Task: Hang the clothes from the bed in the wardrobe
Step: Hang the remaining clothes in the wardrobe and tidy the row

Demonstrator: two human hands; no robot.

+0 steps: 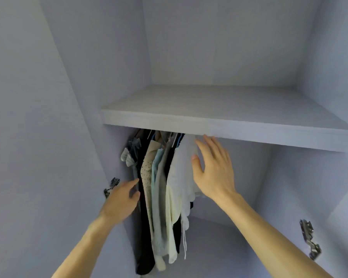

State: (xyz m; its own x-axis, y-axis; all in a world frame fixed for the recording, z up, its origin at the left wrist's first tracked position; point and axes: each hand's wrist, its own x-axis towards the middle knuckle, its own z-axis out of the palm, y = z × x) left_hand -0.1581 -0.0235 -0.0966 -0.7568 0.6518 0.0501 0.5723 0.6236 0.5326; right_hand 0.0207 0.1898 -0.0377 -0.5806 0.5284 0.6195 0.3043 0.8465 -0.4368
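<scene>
The clothes (pixel 161 187) hang inside the wardrobe (pixel 78 57), in one tight bunch at the left side of the lower space, directly under the shelf (pixel 209 109). The tops of the hangers (pixel 165 137) show just below the front edge of the shelf; what they hang on is hidden behind this edge.

The bunch is between the two hands. The left hand (pixel 121 201) is at its left side, low down. Its fingers are relaxed and hold nothing, and the index finger (pixel 132 182) reaches to the edge of the dark garment (pixel 144 217). If it really touches the cloth, one cannot tell.

The right hand (pixel 213 171) is at the right side of the bunch and higher. Its fingers (pixel 213 145) are straight and spread, not closed around anything, with the tips near the under edge of the shelf. The thumb (pixel 195 163) lies against the white garment (pixel 182 169), which is the outermost piece on the right.

Every garment hangs lengthwise, with its long axis from the hangers down. The lower ends point to the bottom of the wardrobe, and the narrow edges face the person. Between the dark and the white piece hang a beige dotted garment (pixel 146 173) and a light blue garment (pixel 156 177).

A metal hinge (pixel 112 186) sits just left of the left hand, and a second hinge (pixel 309 237) is far to the right.
</scene>
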